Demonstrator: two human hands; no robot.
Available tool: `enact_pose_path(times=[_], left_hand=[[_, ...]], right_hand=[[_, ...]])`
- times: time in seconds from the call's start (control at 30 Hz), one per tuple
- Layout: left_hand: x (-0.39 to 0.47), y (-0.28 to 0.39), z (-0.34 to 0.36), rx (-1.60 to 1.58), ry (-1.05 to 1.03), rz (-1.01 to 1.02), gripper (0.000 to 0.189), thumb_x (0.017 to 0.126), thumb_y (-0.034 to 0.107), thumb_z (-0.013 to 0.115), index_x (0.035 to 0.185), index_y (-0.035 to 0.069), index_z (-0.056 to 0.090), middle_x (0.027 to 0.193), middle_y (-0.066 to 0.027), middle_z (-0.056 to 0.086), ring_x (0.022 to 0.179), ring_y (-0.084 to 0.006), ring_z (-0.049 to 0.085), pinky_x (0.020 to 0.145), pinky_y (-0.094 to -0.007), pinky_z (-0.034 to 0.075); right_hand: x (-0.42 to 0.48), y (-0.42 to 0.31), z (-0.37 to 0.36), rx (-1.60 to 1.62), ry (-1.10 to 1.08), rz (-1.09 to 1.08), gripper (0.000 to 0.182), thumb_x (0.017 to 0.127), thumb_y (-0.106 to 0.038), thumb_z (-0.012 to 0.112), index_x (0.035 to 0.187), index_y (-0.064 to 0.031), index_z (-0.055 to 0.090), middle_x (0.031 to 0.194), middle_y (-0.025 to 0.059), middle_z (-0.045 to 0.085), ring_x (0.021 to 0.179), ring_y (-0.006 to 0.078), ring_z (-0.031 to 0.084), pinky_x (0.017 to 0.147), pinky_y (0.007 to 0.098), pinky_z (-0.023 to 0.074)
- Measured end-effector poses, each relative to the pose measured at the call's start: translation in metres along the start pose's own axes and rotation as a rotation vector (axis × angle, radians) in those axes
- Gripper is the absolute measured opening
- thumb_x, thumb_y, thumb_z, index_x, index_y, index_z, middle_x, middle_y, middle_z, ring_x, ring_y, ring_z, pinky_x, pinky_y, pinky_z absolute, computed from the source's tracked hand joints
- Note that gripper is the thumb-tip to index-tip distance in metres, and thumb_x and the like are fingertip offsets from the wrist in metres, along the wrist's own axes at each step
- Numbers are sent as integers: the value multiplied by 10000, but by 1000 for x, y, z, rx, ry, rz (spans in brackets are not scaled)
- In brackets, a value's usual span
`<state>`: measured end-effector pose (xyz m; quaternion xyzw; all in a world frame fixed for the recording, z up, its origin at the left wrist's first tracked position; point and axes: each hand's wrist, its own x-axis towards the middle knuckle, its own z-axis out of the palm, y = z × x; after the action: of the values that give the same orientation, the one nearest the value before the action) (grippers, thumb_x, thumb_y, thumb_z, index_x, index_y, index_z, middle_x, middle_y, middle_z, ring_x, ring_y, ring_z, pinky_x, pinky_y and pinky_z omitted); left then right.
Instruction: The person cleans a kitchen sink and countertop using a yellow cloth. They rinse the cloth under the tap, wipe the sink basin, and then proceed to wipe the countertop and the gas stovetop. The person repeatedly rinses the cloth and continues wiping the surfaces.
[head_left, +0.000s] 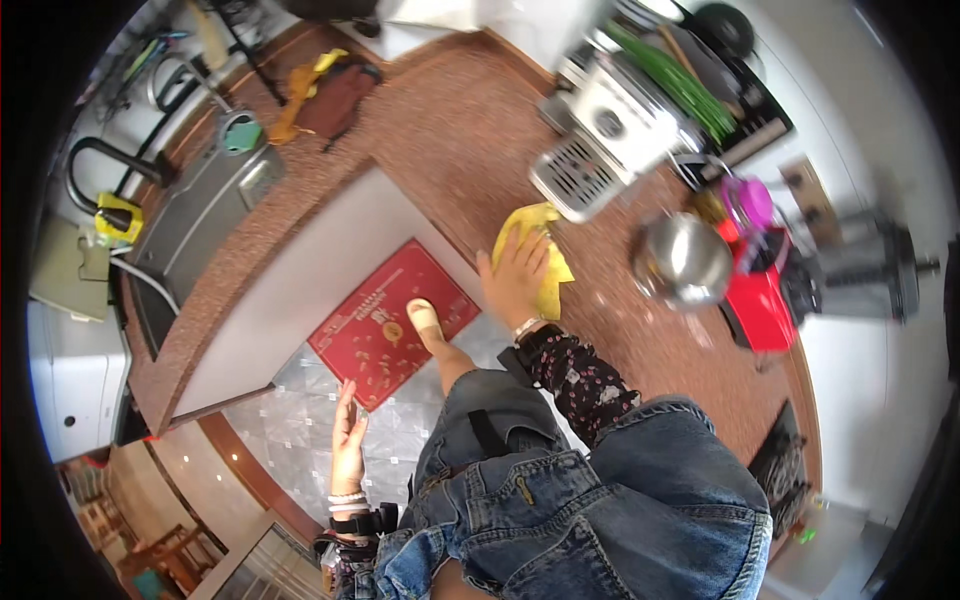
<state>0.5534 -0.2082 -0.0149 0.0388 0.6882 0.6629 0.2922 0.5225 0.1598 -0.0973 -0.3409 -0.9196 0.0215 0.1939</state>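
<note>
My right hand (514, 277) lies flat with spread fingers on a yellow cloth (556, 279), pressing it against the speckled reddish-brown countertop (457, 142). Just beyond the fingertips stands a white espresso machine (611, 124), its slotted drip tray (581, 171) closest to the cloth. Right of the cloth sits a shiny metal bowl (686, 259). My left hand (349, 435) hangs over the grey tiled floor, holding nothing, with its fingers apart.
A red blender base (761, 296) with a dark jar stands by the wall. On the left are a sink (202, 217) and a black faucet (112, 154). Brown and yellow cloths (326, 97) lie beside the sink. A red mat (394, 322) covers part of the floor. Green stalks (667, 79) lie behind the espresso machine.
</note>
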Motion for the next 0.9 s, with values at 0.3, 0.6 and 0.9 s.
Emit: enact_pose_path(times=[0.3, 0.6, 0.9], left_hand=[[119, 77, -83, -45, 189, -14, 607, 897, 90, 509, 1474, 18, 337, 1573, -168, 239, 1488, -245, 107, 1193, -384, 64], [133, 96, -156, -57, 450, -59, 521, 930, 78, 501, 1440, 28, 406, 1528, -128, 352, 1452, -241, 239, 1187, -387, 152], [100, 66, -240, -110, 619, -119, 472, 942, 100, 509, 1401, 6, 455, 1473, -107, 439, 1393, -215, 344, 1152, -360, 220]], right_hand=[[224, -156, 118, 269, -278, -565, 592, 968, -381, 456, 1504, -176, 309, 1550, 144, 295, 1430, 388, 233, 1156, 524, 151], [297, -180, 109, 530, -759, -1053, 509, 926, -141, 533, 1424, -218, 464, 1468, 71, 452, 1426, 321, 290, 1161, 486, 178], [220, -328, 87, 481, -789, -1682, 562, 833, -263, 661, 1372, -281, 504, 1478, -13, 424, 1436, 220, 273, 1167, 460, 215]])
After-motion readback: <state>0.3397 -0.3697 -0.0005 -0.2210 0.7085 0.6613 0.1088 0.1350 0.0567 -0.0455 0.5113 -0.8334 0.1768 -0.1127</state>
